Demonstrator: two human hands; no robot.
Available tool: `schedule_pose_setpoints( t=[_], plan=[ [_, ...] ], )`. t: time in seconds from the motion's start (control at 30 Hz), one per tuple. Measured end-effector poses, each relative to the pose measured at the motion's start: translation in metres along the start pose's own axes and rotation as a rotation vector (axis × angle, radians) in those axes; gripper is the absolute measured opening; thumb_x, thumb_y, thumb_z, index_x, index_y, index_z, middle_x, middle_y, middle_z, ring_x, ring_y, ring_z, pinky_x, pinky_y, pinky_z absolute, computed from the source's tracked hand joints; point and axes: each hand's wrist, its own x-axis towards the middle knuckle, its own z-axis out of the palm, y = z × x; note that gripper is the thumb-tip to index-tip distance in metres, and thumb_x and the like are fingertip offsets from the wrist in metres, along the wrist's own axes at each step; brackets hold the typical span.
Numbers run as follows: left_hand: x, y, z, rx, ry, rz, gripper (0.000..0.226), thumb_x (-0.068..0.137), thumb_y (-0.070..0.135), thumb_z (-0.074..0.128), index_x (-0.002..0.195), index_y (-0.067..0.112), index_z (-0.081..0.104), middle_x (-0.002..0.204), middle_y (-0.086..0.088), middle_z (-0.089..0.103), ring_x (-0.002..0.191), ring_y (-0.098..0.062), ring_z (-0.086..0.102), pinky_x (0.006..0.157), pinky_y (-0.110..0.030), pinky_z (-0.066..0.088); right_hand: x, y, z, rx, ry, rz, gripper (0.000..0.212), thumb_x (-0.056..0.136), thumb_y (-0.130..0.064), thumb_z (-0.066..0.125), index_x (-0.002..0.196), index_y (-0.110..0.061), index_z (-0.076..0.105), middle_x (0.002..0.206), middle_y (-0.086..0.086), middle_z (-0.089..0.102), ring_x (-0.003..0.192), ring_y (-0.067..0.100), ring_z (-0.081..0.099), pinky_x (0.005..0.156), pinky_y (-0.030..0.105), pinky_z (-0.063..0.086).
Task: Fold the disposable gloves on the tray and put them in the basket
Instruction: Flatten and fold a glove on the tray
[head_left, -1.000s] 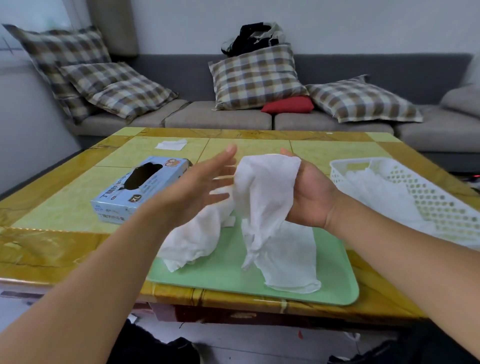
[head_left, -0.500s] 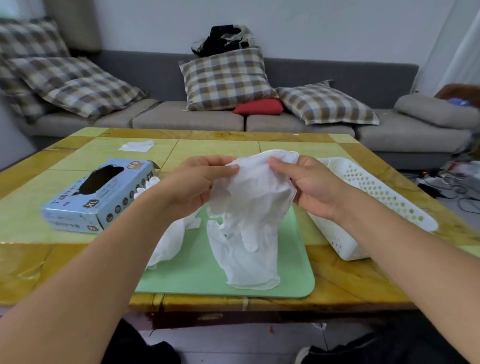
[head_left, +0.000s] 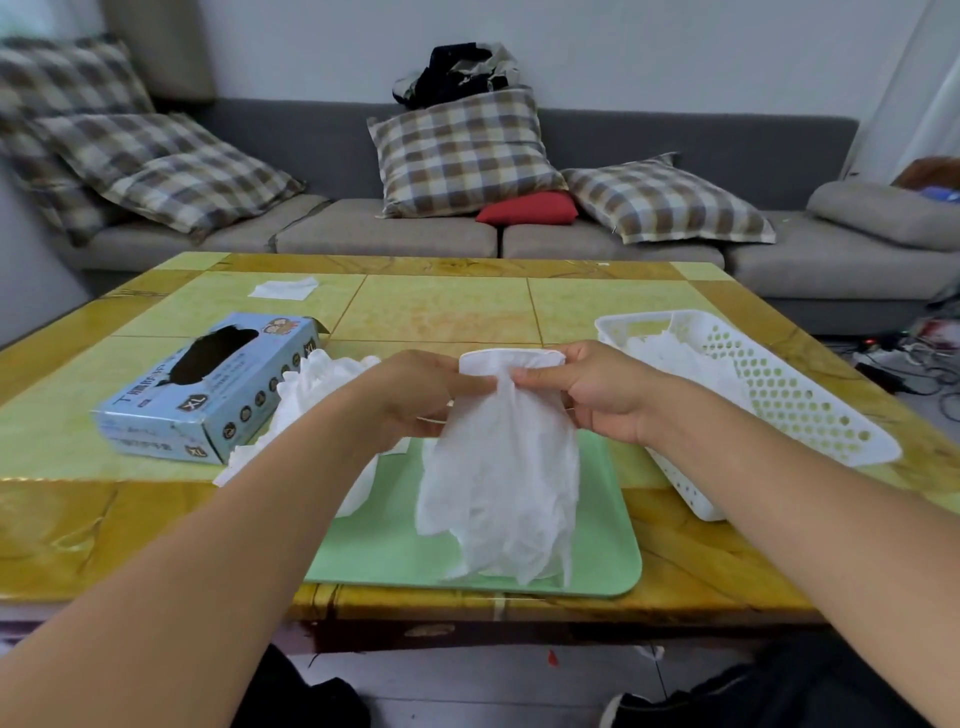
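Above the green tray (head_left: 597, 545), the left hand (head_left: 415, 395) and right hand (head_left: 597, 395) pinch the cuff of a white glove (head_left: 498, 483), which hangs with its fingers (crumpled) over the tray's near edge. Right of the tray sits the white basket (head_left: 779, 395), holding gloves; left, a loose glove pile (head_left: 317, 384) by the box (head_left: 208, 384).

Glove (head_left: 501, 467), pinched below the fingertips of both hands: thin white film, translucent, crinkled, matt. Tray (head_left: 605, 545) beneath it: pale green plastic, smooth, low sheen. Basket (head_left: 779, 395) just right of the fingers: white perforated plastic. Box (head_left: 208, 384) to their left: printed cardboard. Table (head_left: 441, 312) beyond: glossy stone-patterned top.
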Motion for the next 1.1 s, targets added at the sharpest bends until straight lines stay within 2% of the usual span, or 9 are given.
schedule_pose_setpoints(
  t=[0.13, 0.27, 0.33, 0.4, 0.5, 0.57, 0.83, 0.97, 1.1],
  plan=[
    [0.007, 0.015, 0.001, -0.018, 0.319, 0.563, 0.010, 0.091, 0.024, 0.074, 0.094, 0.017, 0.080, 0.092, -0.002, 0.079, 0.087, -0.016, 0.073, 0.086, -0.036, 0.058, 0.003, -0.023, 0.001, -0.010, 0.262, -0.461, 0.016, 0.094, -0.012, 0.071, 0.106, -0.003, 0.075, 0.108, 0.018, 0.075, 0.094, 0.024, 0.070, 0.085, 0.041, 0.059],
    [-0.004, 0.031, -0.005, 0.154, 0.519, 1.029, 0.012, 0.089, 0.022, 0.076, 0.101, 0.022, 0.077, 0.095, 0.012, 0.076, 0.093, -0.002, 0.070, 0.090, -0.019, 0.051, -0.014, -0.048, -0.004, -0.236, 0.342, -0.933, 0.009, 0.093, -0.012, 0.072, 0.098, -0.006, 0.078, 0.090, 0.008, 0.076, 0.080, 0.014, 0.068, 0.076, 0.026, 0.056],
    [-0.002, 0.015, -0.008, 0.316, 0.505, 0.940, 0.013, 0.088, 0.025, 0.078, 0.096, 0.015, 0.080, 0.093, 0.008, 0.076, 0.086, 0.003, 0.066, 0.085, -0.014, 0.047, -0.009, -0.028, -0.004, -0.372, 0.295, -0.852, 0.018, 0.093, -0.012, 0.072, 0.090, 0.005, 0.075, 0.073, 0.006, 0.065, 0.066, 0.011, 0.053, 0.064, 0.019, 0.045],
    [0.009, -0.011, -0.011, 0.480, 0.310, 0.740, 0.013, 0.086, 0.028, 0.079, 0.094, 0.017, 0.081, 0.092, 0.012, 0.076, 0.080, 0.010, 0.063, 0.082, -0.017, 0.046, 0.002, 0.002, -0.003, -0.585, 0.190, -0.662, 0.021, 0.091, -0.017, 0.075, 0.083, 0.002, 0.074, 0.066, 0.007, 0.057, 0.062, 0.007, 0.044, 0.059, 0.023, 0.036],
    [0.024, -0.047, -0.015, 0.731, -0.055, 0.497, 0.010, 0.082, 0.026, 0.083, 0.082, 0.017, 0.079, 0.079, 0.009, 0.075, 0.067, 0.006, 0.060, 0.074, -0.020, 0.046, 0.010, 0.036, -0.004, -0.954, -0.041, -0.451, 0.015, 0.088, -0.021, 0.078, 0.083, -0.007, 0.077, 0.074, 0.002, 0.071, 0.065, 0.001, 0.054, 0.068, 0.029, 0.044],
    [0.027, -0.058, -0.016, 0.844, -0.185, 0.385, 0.016, 0.081, 0.025, 0.084, 0.085, 0.011, 0.078, 0.083, 0.004, 0.075, 0.070, 0.004, 0.060, 0.076, -0.019, 0.045, 0.007, 0.040, -0.005, -0.972, -0.148, -0.365, 0.007, 0.087, -0.015, 0.078, 0.093, -0.012, 0.081, 0.086, -0.008, 0.077, 0.079, -0.001, 0.066, 0.077, 0.021, 0.051],
    [0.027, -0.047, -0.012, 0.891, -0.236, 0.479, 0.027, 0.078, 0.032, 0.086, 0.097, 0.014, 0.079, 0.089, 0.013, 0.073, 0.078, 0.012, 0.061, 0.072, -0.006, 0.044, -0.002, 0.025, -0.008, -0.947, -0.228, -0.363, 0.018, 0.085, -0.005, 0.075, 0.094, -0.019, 0.081, 0.081, -0.020, 0.070, 0.078, -0.010, 0.064, 0.068, 0.007, 0.043],
    [0.023, -0.039, -0.011, 0.785, -0.207, 0.567, 0.010, 0.078, 0.028, 0.087, 0.083, 0.023, 0.080, 0.080, 0.016, 0.073, 0.075, 0.001, 0.064, 0.067, -0.009, 0.043, -0.011, 0.016, -0.008, -0.966, -0.265, -0.381, 0.021, 0.084, -0.004, 0.074, 0.093, -0.021, 0.081, 0.083, -0.014, 0.072, 0.078, 0.001, 0.067, 0.067, 0.016, 0.049],
    [0.010, -0.039, -0.012, 0.857, -0.397, 0.474, 0.017, 0.076, 0.032, 0.087, 0.074, 0.040, 0.072, 0.079, 0.020, 0.071, 0.077, 0.000, 0.064, 0.079, -0.025, 0.053, -0.019, 0.016, -0.004, -1.056, -0.433, -0.273, 0.022, 0.083, -0.008, 0.075, 0.095, -0.026, 0.080, 0.088, -0.013, 0.075, 0.081, 0.008, 0.066, 0.076, 0.028, 0.055]
  ],
)
